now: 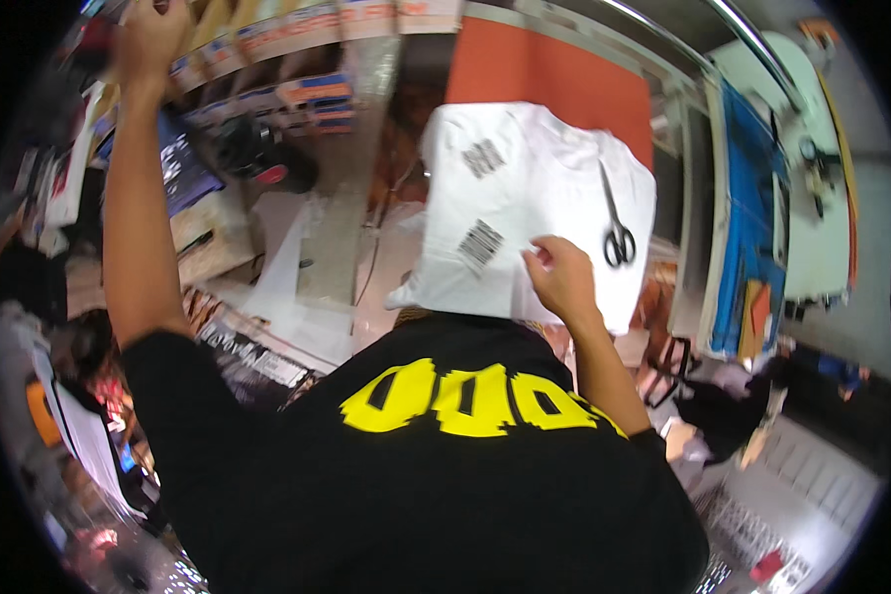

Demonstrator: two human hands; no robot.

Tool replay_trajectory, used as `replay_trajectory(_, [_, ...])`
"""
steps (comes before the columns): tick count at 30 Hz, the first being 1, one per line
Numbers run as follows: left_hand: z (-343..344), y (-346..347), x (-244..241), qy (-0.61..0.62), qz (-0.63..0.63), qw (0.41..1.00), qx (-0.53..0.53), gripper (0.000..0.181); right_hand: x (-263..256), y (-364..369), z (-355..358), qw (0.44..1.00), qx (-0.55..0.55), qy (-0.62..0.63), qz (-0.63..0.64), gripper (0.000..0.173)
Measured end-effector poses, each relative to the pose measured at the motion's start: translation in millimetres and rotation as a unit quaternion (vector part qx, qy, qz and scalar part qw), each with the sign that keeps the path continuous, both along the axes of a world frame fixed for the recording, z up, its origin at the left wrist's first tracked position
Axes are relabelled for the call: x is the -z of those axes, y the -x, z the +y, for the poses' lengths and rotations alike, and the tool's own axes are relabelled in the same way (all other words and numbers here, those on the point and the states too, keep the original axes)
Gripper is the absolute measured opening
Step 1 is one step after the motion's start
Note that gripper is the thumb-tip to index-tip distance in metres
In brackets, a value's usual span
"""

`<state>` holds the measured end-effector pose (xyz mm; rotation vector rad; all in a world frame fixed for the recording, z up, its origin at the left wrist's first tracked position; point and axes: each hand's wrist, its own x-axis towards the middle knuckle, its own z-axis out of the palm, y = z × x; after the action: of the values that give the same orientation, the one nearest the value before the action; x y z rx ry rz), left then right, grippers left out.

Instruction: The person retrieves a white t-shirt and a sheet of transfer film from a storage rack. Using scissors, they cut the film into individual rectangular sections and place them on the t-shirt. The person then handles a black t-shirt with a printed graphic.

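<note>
A white T-shirt (557,185) lies on an orange-red board (549,63), with its neckline toward the far side. Two dark striped print pieces, one farther away (482,158) and one nearer (480,245), rest on its left half. Black-handled scissors (618,237) lie on the right half, blades pointing away. Over the shirt's near part, left of the scissor handles, is my right hand (564,278), loosely curled with no object visible in it. My left hand (151,37) reaches far out at upper left, beside cardboard boxes; its fingertips are blurred and partly cut off.
Cardboard boxes (304,33) bearing print line the back left. A black device (263,152) stands on the bench below them. Metal rails (757,44) run at upper right, near a blue panel (746,215) and a pale green table (817,200). A thin cable (375,252) hangs left of the shirt.
</note>
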<state>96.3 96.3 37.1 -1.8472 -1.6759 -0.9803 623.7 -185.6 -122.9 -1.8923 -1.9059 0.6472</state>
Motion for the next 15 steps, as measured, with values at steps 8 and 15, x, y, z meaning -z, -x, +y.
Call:
replay_trajectory(8, [-125.7,-296.8,163.4,0.373,-0.088,0.887,0.258,0.030,2.0,45.6,29.2,0.998,0.025,0.046,-0.025,0.044])
replay_trajectory(15, [-117.6,-326.1,185.2,0.392,-0.058,0.907,0.145,0.041,32.6,53.9,35.1,0.999,-0.027,-0.033,-0.029,0.038])
